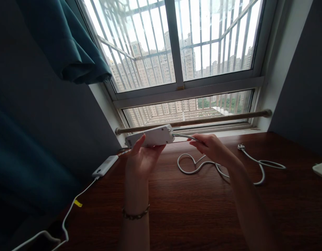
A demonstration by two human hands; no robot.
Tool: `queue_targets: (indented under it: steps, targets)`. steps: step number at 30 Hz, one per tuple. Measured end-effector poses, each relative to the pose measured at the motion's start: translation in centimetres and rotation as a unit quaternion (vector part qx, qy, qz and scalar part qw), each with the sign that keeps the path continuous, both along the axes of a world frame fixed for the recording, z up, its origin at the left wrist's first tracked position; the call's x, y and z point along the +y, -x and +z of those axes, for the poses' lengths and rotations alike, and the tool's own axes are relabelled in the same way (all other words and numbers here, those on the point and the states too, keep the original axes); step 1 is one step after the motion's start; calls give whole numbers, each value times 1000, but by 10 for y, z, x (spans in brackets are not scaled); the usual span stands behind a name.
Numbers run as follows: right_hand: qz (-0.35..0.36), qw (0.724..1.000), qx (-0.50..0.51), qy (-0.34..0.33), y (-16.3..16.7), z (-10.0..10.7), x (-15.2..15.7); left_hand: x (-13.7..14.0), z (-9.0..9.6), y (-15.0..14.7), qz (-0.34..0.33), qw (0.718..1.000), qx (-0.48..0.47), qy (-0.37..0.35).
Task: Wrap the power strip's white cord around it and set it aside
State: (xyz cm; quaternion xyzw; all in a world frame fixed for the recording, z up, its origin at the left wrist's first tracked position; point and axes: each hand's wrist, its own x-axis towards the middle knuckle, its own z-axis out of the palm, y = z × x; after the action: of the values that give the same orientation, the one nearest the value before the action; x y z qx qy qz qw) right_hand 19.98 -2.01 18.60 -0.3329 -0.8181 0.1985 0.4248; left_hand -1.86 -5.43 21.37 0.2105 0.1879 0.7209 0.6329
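A white power strip point(158, 135) is held up over the brown wooden tabletop point(173, 216), tilted with its right end higher. My left hand point(143, 158) grips it from below, thumb across the side that faces me. Close to its right end, my right hand point(209, 146) pinches the power cord point(185, 136) where it leaves the strip. The rest of that white cord curls in loops on the table below and beyond my right hand. Its plug point(241, 147) lies at the right, prongs up.
At the left edge lies a second white power strip point(105, 166), with its cord running down past a yellow tag point(77, 203). A white device point(321, 170) sits at the far right. Behind are a rail point(202, 122) and a barred window; a blue curtain point(72, 52) hangs at upper left.
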Motion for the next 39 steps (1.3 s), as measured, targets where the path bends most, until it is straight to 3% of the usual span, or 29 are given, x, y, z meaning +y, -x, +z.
queue_targets:
  steps: [5, 8, 11, 14, 17, 20, 22, 25, 27, 31, 34, 36, 37, 38, 39]
  targets:
    - [66, 996, 43, 28, -2, 5, -6, 17, -13, -9, 164, 985, 59, -4]
    - [54, 998, 34, 12, 1, 3, -7, 25, -23, -10, 242, 963, 112, -31]
    - [36, 999, 38, 16, 7, -2, -2, 26, -28, -10, 331, 933, 127, -58]
    - [35, 998, 41, 26, 13, -4, 1, 22, -25, -13, 419, 892, 107, -134]
    - [26, 998, 59, 29, 14, -2, 0, 16, -19, -16, 378, 908, 59, -170]
    - [-59, 998, 27, 18, 14, 1, -7, 12, -15, -17, 288, 952, 1, -103]
    - [-96, 995, -29, 24, 16, 0, -14, 13, -16, -20, 249, 967, -27, -47]
    - [-55, 998, -25, 17, 26, -3, -23, 17, -22, -30, 215, 976, -34, 1]
    - [-39, 999, 9, -17, 36, -5, -25, 18, -26, -39, 196, 980, -28, 14]
    - [-74, 995, 32, -55, 46, -7, -20, 15, -31, -51, 181, 983, -20, 12]
    - [-93, 992, 59, -57, 39, -5, -14, 15, -32, -41, 104, 985, 133, -45]
    - [-102, 989, 89, -52, 30, -2, -12, 18, -33, -24, 35, 944, 316, -84]
    - [-104, 988, 104, -46, 26, -1, -11, 20, -34, -13, 33, 922, 378, -84]
    - [-107, 987, 113, -40, 22, 1, -11, 22, -34, -2, 49, 848, 518, -96]
    - [-111, 987, 115, -34, 20, 1, -10, 24, -35, 8, 67, 811, 575, -90]
